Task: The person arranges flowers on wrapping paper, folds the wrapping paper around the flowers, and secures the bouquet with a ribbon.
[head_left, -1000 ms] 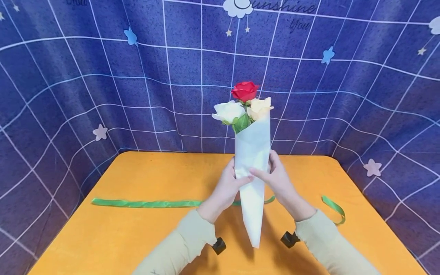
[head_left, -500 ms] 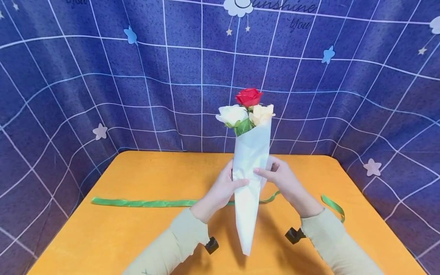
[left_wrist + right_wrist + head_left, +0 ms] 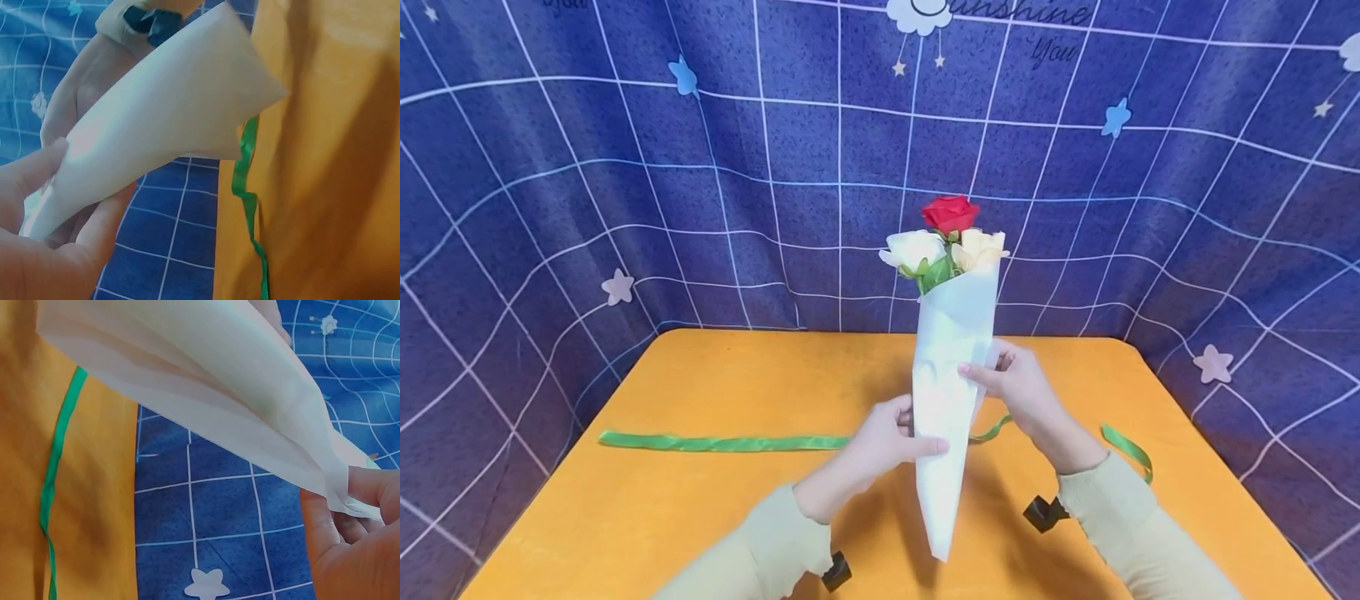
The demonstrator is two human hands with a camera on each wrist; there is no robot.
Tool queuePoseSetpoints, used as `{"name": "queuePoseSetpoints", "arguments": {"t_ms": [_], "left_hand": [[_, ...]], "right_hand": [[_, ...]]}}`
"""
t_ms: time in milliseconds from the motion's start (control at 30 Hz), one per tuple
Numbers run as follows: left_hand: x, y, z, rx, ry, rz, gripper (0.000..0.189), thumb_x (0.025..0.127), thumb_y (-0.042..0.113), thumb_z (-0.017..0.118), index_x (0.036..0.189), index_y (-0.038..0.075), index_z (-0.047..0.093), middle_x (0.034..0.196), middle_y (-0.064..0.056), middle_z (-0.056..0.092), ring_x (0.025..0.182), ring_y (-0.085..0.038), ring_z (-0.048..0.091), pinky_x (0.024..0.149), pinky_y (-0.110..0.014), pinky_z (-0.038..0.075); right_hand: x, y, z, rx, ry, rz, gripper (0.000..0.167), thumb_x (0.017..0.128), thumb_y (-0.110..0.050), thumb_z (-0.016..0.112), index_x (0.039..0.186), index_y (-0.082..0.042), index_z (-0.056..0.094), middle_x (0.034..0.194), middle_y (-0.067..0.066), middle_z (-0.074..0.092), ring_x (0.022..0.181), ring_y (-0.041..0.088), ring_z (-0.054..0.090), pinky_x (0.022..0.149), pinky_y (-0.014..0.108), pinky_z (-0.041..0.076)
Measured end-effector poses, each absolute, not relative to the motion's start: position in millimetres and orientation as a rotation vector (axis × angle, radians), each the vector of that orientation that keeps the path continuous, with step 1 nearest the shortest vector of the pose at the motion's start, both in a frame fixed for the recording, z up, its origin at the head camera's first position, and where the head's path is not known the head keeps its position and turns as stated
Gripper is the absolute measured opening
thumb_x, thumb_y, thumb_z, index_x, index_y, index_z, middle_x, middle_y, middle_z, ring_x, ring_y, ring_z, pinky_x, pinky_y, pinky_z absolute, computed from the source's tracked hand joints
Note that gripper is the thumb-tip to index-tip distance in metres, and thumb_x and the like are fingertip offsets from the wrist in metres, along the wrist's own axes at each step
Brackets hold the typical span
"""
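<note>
A bouquet wrapped in white paper (image 3: pixel 951 333) is held up over the table, its pointed end down. From its top show a red rose (image 3: pixel 951 214), a white rose (image 3: pixel 914 250) and a cream rose (image 3: pixel 980 249), with green leaves (image 3: pixel 937 273). My left hand (image 3: pixel 883 437) grips the lower part of the cone, thumb across the front and fingers behind. Higher up on the other side, my right hand (image 3: pixel 1018 385) pinches the paper's edge. In the right wrist view the paper fold (image 3: pixel 337 481) lies between that hand's thumb and fingers. The stems are hidden inside.
A long green ribbon (image 3: pixel 722 442) lies across the orange table (image 3: pixel 760 375), passing behind the bouquet. A shorter curled ribbon end (image 3: pixel 1127 454) lies at the right. A blue gridded curtain (image 3: pixel 790 208) hangs behind and at both sides.
The bouquet has come down slightly. My left hand has slid down the cone to a lower grip, while the right has shifted a little outward, still pinching the paper's edge.
</note>
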State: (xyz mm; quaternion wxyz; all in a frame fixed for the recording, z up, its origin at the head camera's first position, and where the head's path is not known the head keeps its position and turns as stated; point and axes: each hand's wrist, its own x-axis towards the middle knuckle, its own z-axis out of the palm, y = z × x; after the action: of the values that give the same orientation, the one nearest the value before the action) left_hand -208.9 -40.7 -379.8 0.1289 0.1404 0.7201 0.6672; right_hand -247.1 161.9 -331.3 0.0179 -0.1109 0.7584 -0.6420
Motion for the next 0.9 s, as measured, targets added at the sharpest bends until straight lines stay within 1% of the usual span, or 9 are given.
{"name": "queuePoseSetpoints", "arguments": {"t_ms": [133,233,367,433,533,600,667,800,900], "left_hand": [[-203,-43,-383,0.398,2.107,1.935,0.042,0.076,0.008,0.077,0.113,-0.001,0.060,0.096,-0.013,0.070,0.084,-0.018,0.067,0.073,-0.034,0.056],[-203,-44,-385,0.391,2.099,1.957,0.042,0.076,0.004,0.076,0.115,-0.002,0.059,0.094,-0.015,0.070,0.082,-0.020,0.068,0.069,-0.035,0.057],[-203,-47,-388,0.393,2.134,1.971,0.045,0.077,0.000,0.074,0.119,0.000,0.056,0.093,-0.016,0.070,0.083,-0.021,0.068,0.070,-0.035,0.056],[-202,-48,-389,0.403,2.154,1.970,0.046,0.077,-0.001,0.073,0.120,0.001,0.056,0.095,-0.016,0.070,0.084,-0.022,0.068,0.072,-0.034,0.056],[-201,-49,-387,0.406,2.188,1.951,0.047,0.078,0.001,0.072,0.122,0.003,0.056,0.095,-0.016,0.070,0.084,-0.021,0.068,0.072,-0.033,0.056],[-200,-50,-388,0.403,2.206,1.930,0.047,0.079,0.002,0.072,0.123,0.003,0.055,0.095,-0.015,0.071,0.084,-0.021,0.068,0.072,-0.033,0.056],[-199,-50,-389,0.383,2.208,1.915,0.049,0.080,0.005,0.073,0.125,0.005,0.054,0.093,-0.015,0.071,0.082,-0.021,0.069,0.069,-0.035,0.056],[-194,-51,-394,0.335,2.189,1.883,0.049,0.082,0.012,0.073,0.127,0.007,0.053,0.086,-0.012,0.071,0.075,-0.021,0.069,0.063,-0.037,0.057],[-188,-51,-400,0.325,2.138,1.870,0.046,0.081,0.014,0.074,0.122,0.004,0.055,0.086,-0.012,0.071,0.075,-0.020,0.068,0.063,-0.037,0.057]], "right_hand": [[-247,162,-333,-0.344,2.328,-2.010,0.031,0.086,-0.013,0.069,0.109,0.006,0.059,0.080,-0.004,0.069,0.074,0.010,0.065,0.071,0.031,0.055],[-247,162,-336,-0.390,2.324,-1.984,0.033,0.086,-0.015,0.069,0.111,0.005,0.059,0.083,-0.003,0.069,0.076,0.011,0.065,0.073,0.032,0.054],[-246,163,-341,-0.491,2.320,-1.917,0.038,0.085,-0.017,0.070,0.116,0.002,0.058,0.093,0.003,0.068,0.084,0.016,0.064,0.078,0.034,0.052],[-245,162,-344,-0.542,2.275,-1.886,0.045,0.083,-0.015,0.072,0.123,-0.002,0.053,0.103,0.006,0.066,0.090,0.020,0.064,0.080,0.036,0.052],[-244,159,-350,-0.616,2.162,-1.857,0.064,0.080,-0.009,0.074,0.134,-0.012,0.040,0.118,0.012,0.058,0.098,0.026,0.063,0.082,0.041,0.052],[-243,156,-354,-0.631,2.105,-1.851,0.075,0.078,-0.005,0.075,0.138,-0.017,0.031,0.124,0.015,0.054,0.102,0.028,0.062,0.082,0.043,0.053],[-242,154,-357,-0.625,2.059,-1.870,0.080,0.077,-0.002,0.074,0.139,-0.017,0.026,0.125,0.018,0.053,0.102,0.028,0.062,0.079,0.045,0.054],[-241,152,-362,-0.563,2.005,-1.919,0.079,0.077,0.004,0.072,0.139,-0.014,0.024,0.119,0.020,0.055,0.095,0.028,0.065,0.073,0.048,0.055],[-242,151,-366,-0.531,1.985,-1.934,0.077,0.077,0.006,0.070,0.138,-0.011,0.025,0.112,0.019,0.059,0.089,0.028,0.066,0.069,0.050,0.055]]}}
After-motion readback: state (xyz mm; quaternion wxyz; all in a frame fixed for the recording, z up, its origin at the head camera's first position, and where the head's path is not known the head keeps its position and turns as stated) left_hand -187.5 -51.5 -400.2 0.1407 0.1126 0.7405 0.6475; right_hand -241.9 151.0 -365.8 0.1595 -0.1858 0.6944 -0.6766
